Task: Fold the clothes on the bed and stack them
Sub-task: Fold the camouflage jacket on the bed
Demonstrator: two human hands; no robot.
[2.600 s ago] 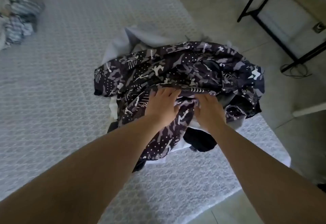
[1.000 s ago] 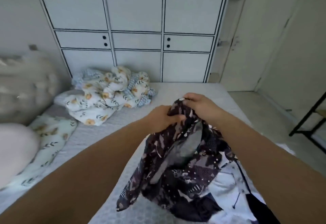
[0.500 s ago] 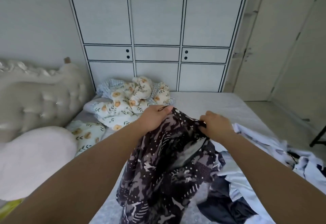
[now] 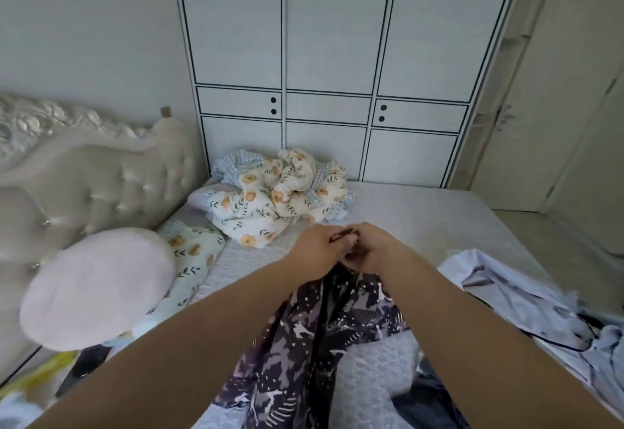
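Both left hand (image 4: 317, 248) and right hand (image 4: 369, 246) pinching camo garment (image 4: 304, 344) top edge; light, limp, best gripped at corners.

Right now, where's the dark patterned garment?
Head view, centre: the dark patterned garment hangs from both hands, left hand and right hand gripping its top edge together, above the bed.

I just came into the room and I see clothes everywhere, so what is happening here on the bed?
A person is sorting laundry. Both hands, left hand and right hand, pinch the top edge of a dark camouflage-print garment, held up unfolded over the bed. A white garment lies crumpled at the right, and a floral blanket is heaped near the wardrobe.
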